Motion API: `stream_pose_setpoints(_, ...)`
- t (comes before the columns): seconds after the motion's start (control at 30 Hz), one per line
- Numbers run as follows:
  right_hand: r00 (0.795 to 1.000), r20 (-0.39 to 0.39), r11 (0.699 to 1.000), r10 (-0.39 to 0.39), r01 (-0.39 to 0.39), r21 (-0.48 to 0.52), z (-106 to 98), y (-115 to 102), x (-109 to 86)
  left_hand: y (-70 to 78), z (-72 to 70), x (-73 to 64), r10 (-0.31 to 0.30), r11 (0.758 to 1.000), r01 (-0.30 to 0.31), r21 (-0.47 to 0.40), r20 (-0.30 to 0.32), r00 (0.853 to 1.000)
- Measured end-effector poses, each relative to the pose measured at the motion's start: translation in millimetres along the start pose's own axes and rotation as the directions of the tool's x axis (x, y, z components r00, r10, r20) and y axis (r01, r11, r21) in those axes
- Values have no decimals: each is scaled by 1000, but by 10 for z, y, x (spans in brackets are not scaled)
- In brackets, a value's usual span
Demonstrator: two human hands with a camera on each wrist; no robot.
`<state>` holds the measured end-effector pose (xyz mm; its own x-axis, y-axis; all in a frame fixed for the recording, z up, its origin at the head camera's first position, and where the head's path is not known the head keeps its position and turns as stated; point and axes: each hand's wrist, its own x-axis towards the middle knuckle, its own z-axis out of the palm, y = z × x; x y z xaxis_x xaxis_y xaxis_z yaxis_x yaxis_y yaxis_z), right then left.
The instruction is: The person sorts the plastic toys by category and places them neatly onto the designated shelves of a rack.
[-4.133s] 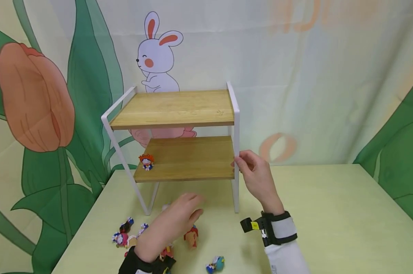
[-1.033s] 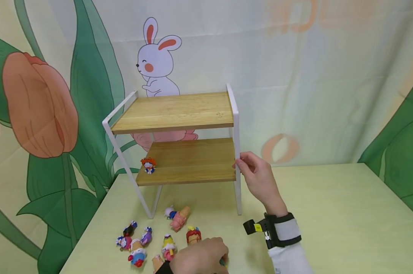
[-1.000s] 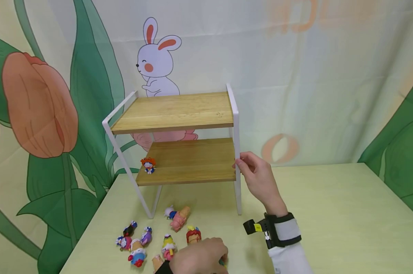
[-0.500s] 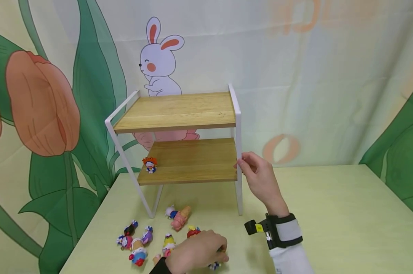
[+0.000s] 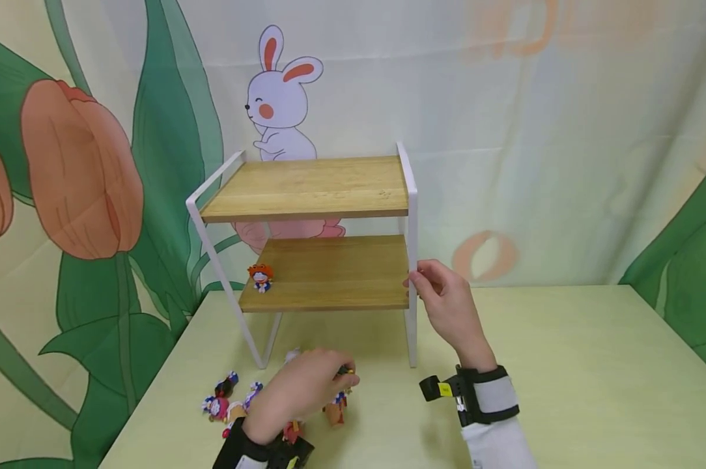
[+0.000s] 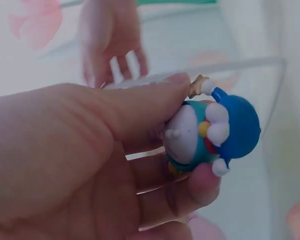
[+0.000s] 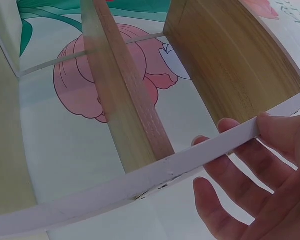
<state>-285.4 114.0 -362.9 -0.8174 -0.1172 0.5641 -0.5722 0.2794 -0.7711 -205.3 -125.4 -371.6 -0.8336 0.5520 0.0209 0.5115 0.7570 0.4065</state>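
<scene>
My left hand point(image 5: 306, 387) pinches a small figurine point(image 6: 237, 127) between thumb and fingers. It has a blue head, a teal body, a white belly and a yellow nose. In the head view the hand is over the toys in front of the two-tier shelf point(image 5: 329, 189) and mostly covers the figurine. My right hand point(image 5: 454, 316) grips the white metal frame point(image 7: 150, 175) on the shelf's right side, thumb on one face and fingers behind. On the lower board point(image 5: 341, 273) a figurine with an orange hood point(image 5: 261, 277) stands upright at the left end.
Several toy figurines lie on the pale yellow table point(image 5: 564, 365) at front left, among them a pink one point(image 5: 216, 407) and a tan and red one point(image 5: 334, 412). My left forearm hides part of the group. A printed curtain point(image 5: 564, 163) hangs behind the shelf.
The left hand reached to the table's front, took hold of the blue and teal figurine, and has lifted it up and leftward toward the shelf. The right hand keeps its grip on the frame.
</scene>
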Motion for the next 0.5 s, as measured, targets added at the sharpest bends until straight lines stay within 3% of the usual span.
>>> stream_pose_setpoints(0.13, 1000, -1, 1000, -9, 9, -9, -11, -4, 6, -37, -134, -8, -29, 999, 26, -35, -78, 997)
stream_pose_setpoints(0.3, 1000, 6, 1000, -8, 8, -5, -19, -23, 9, -66, -271, -21, -105, 985, 85, -151, -126, 986)
stream_pose_setpoints(0.37, 1000, 2, 1000, -6, 6, -4, -16, -21, 9, -72, -326, -16, -135, 980, 107, -165, -168, 976)
stream_pose_setpoints(0.5, 1000, 1, 1000, -4, 4, 10, 12, -18, -5, -87, -425, -3, -164, 982, 128, -139, -289, 943)
